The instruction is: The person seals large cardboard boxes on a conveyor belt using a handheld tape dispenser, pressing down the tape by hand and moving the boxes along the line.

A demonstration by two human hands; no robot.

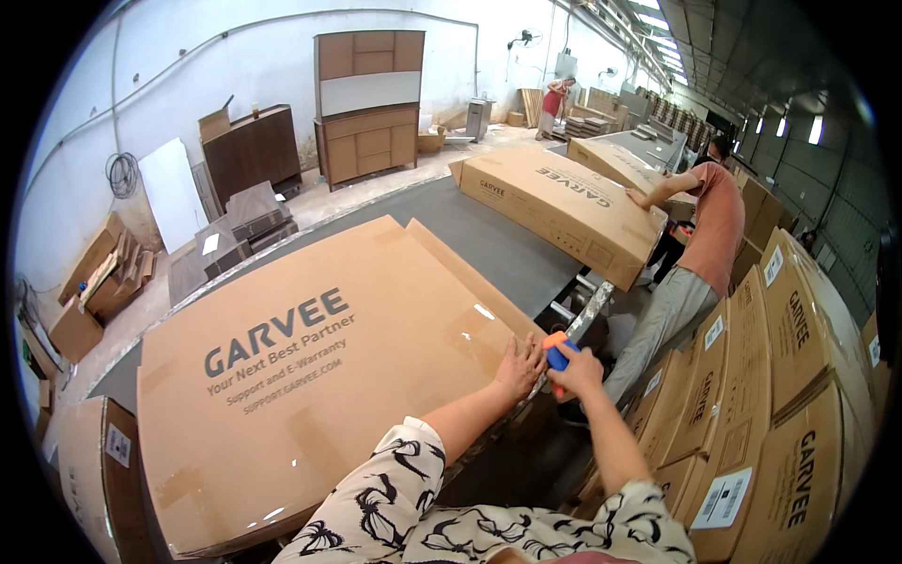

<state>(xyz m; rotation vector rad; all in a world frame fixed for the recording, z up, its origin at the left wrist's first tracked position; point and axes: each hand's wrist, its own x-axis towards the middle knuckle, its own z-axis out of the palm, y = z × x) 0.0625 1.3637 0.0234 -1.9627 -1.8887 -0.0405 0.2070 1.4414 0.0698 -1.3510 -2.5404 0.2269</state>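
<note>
A large flat cardboard carton (310, 442) lies in front of me on the dark conveyor belt (404, 202), with dark print and strips of clear tape on its top. My left hand (520, 368) rests flat on the carton's right edge, fingers stretched out. Just beside it, my right hand (579, 372) is closed round a blue and orange tape dispenser (558, 350), held against or close to the carton's right end. The fingers hide part of the tool, and I cannot tell whether it touches the cardboard.
Farther along the belt, a co-worker (709, 221) leans over another carton (564, 202). Upright cartons (742, 376) stand packed along my right. One more carton (99, 470) stands at the near left. A brown cabinet (368, 108) and stacked boards (235, 230) stand beyond the belt.
</note>
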